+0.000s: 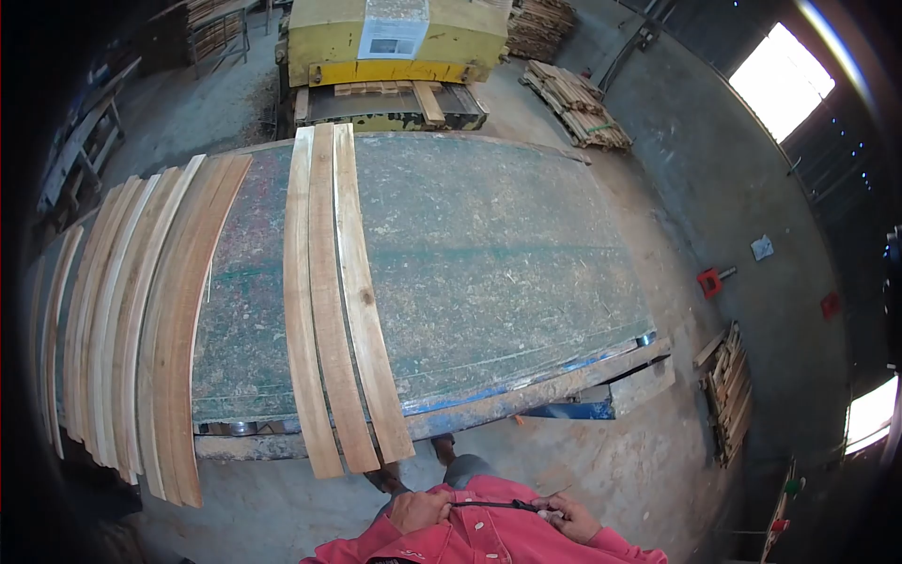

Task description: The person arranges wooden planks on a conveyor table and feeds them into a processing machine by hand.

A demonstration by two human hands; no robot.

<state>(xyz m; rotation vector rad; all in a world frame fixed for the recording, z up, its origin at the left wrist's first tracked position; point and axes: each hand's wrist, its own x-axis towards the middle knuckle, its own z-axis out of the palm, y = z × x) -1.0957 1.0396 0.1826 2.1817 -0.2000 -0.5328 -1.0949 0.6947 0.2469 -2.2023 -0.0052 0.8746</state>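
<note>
Both my hands are held in front of my red shirt, with a thin black cord point(495, 505) stretched between them. Closed fingers of my left hand point(420, 510) grip one end of the cord. At its other end, my right hand point(570, 519) pinches it, beside a small pale bit I cannot make out. Just past my hands, three long wooden boards point(331, 310) lie side by side on the worn green table point(498, 244), their near ends jutting over its edge. Farther left, a row of several more boards point(169, 348) lies on the same table.
A yellow machine point(324, 42) with wood pieces on its bed stands beyond the table. Stacks of wood point(578, 103) sit on the floor to the right, another pile point(728, 390) nearer. A red tool point(709, 282) lies by the right wall. My feet are below the table edge.
</note>
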